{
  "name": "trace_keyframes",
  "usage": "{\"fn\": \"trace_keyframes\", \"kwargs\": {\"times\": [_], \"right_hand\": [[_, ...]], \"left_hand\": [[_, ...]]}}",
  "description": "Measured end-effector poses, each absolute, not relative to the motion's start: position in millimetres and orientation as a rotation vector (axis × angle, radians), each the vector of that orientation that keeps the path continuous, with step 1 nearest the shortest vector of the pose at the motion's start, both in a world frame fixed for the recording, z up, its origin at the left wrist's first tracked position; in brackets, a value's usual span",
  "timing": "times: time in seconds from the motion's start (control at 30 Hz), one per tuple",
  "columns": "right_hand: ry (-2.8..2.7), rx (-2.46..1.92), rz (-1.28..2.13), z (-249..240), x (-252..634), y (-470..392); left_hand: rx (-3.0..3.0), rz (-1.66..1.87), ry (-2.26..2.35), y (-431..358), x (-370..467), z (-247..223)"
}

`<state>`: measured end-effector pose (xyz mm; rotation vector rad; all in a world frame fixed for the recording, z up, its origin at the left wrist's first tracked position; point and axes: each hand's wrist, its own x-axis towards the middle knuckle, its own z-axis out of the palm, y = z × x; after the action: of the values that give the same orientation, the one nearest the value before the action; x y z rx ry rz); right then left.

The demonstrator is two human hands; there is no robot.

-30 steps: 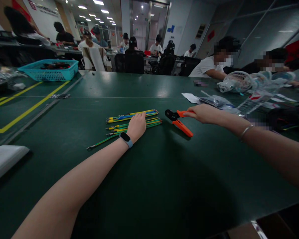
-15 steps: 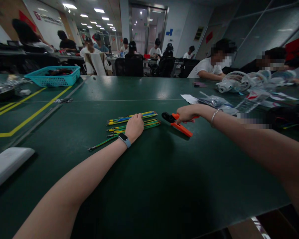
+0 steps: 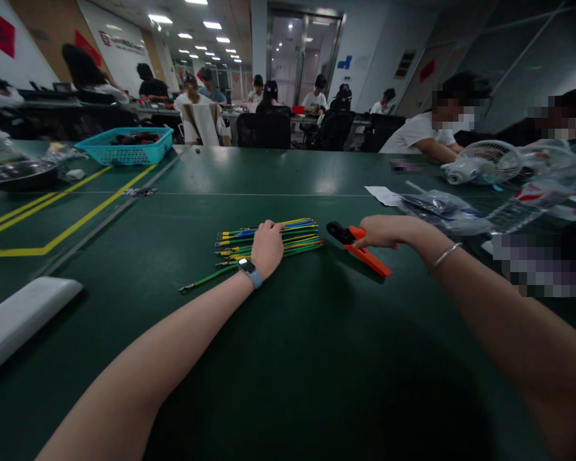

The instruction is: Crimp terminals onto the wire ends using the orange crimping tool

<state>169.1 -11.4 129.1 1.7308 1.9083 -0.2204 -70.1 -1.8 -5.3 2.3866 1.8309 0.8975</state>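
Several yellow, green and blue wires [image 3: 297, 244] with metal lugs on their ends lie in a loose bundle on the green table. My left hand [image 3: 267, 250], with a watch on its wrist, rests across the middle of them. Its fingers are bent over the far wires; the fingertips are partly hidden. To the right, my right hand [image 3: 379, 232] is closed round the upper handle of orange-handled crimping pliers [image 3: 370, 261]. Their black head points left, close to the wires' right ends but apart from them. The lower handle stands away from the upper one.
A blue basket [image 3: 125, 152] and a dark pan [image 3: 19, 176] stand at the back left. A white box-like object [image 3: 29, 314] lies near left. Plastic bags [image 3: 446, 208], paper [image 3: 383, 195] and a white fan [image 3: 489, 160] are at the right. Other people sit beyond.
The whole view has swung a little left, so things appear farther right. My right wrist has shifted right and nearer to me. My left hand keeps its place on the wires.
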Motion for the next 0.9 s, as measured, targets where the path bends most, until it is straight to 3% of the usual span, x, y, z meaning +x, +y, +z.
{"fn": "trace_keyframes", "kwargs": {"times": [0.33,0.63,0.9], "right_hand": [[1.910,1.711,-0.218,135,163,1],[1.932,1.734,-0.446,134,170,31],[1.979,1.634,-0.374,130,182,39]], "left_hand": [[2.351,0.754,1.970,0,-67,-4],[2.589,0.736,1.844,-11,-59,0],[2.662,0.665,1.884,-10,-52,0]]}}
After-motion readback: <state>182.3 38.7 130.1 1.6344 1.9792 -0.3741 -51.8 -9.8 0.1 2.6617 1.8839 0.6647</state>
